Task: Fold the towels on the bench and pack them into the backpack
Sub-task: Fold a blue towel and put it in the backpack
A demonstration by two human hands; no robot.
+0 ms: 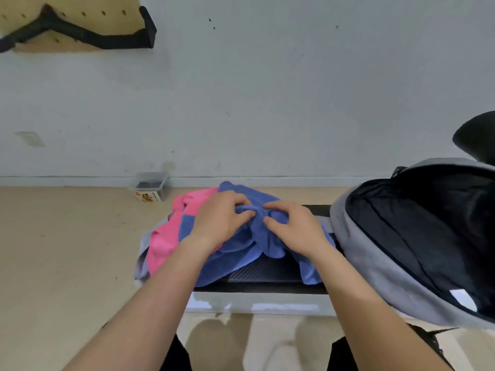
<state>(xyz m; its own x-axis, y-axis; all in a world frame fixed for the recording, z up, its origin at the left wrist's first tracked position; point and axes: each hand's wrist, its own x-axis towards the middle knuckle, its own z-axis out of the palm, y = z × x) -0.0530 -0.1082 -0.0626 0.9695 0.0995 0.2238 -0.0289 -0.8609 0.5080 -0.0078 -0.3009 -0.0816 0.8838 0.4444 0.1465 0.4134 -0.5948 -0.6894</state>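
Note:
A crumpled blue towel (pixel 242 259) lies on the black bench (pixel 270 273), partly over a pink towel (pixel 163 236) to its left. A grey cloth (pixel 142 263) peeks out under the pink one at the bench's left end. My left hand (pixel 222 220) and my right hand (pixel 292 227) sit side by side on top of the blue towel, both pinching a bunched ridge of its fabric between them. A grey backpack (pixel 375 269) with a black lining lies open on the bench's right end, its mouth facing me.
A small clear box (pixel 150 187) with a yellow label stands on the tan floor by the white wall. A pegboard with a black bracket (pixel 80 30) hangs at the upper left. A black rounded object (pixel 476 137) sits at the right edge above the backpack.

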